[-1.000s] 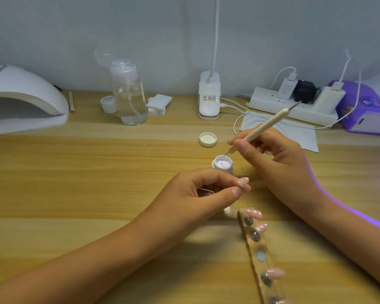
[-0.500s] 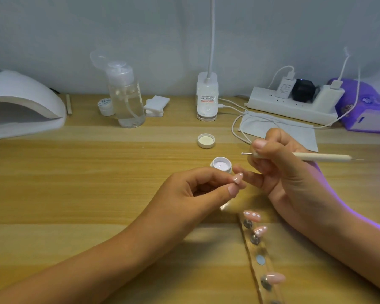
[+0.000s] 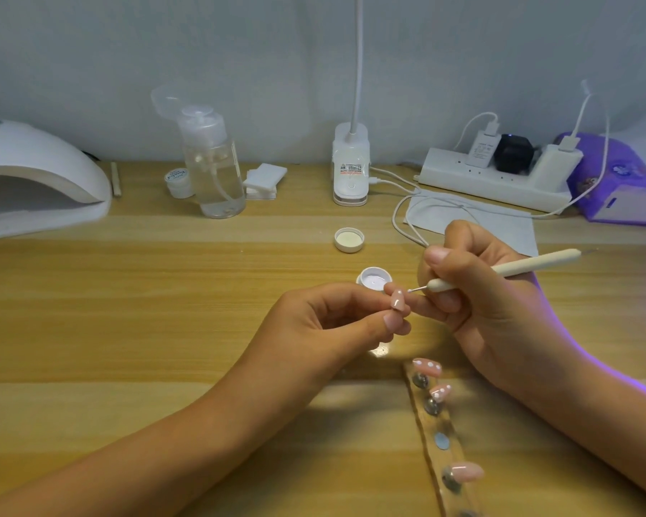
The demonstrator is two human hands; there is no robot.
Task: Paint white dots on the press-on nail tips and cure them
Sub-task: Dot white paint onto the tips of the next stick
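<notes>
On a wood-grain surface (image 3: 127, 330), viewed from above the hands, largest item first:

- Curing lamp (image 3: 34, 181): white dome, mouth open; at ten o'clock, well apart from the work
- Power strip (image 3: 493, 181): white, plugs seated; at two o'clock, by the wall
- Left hand (image 3: 332, 322): enters from seven o'clock; thumb and forefinger pinch the held nail tip (image 3: 398, 301), other fingers curled under
- Right hand (image 3: 474, 292): enters from four o'clock; thumb and fingers pinch the dotting tool (image 3: 500, 272) pen-fashion; a lower finger appears to rest against the left fingertips, likely as a brace
- Pump bottle (image 3: 213, 166): clear; at eleven o'clock
- Holder strip (image 3: 426, 416): clear, metal studs, running twelve to six, at five o'clock of the hands; the dotted nail tips (image 3: 427, 367) sit at its far end, a plain nail tip (image 3: 467, 472) nearer, one bare stud (image 3: 441, 440) between
- Dotting tool: cream handle, long axis from two o'clock down to eight; metal point just beside the held tip's right edge, contact not discernible
- Paint pot (image 3: 373, 279): open, white inside; at twelve o'clock, just beyond the left fingertips; its lid (image 3: 348, 239) farther along twelve
- Held nail tip: pink, face up, long axis roughly twelve to six; lies at nine o'clock of the tool point. Judgement: the right hand is the nearer and should do the travelling, a short dab toward nine o'clock, across the tip's long axis, while the left hand only steadies
</notes>
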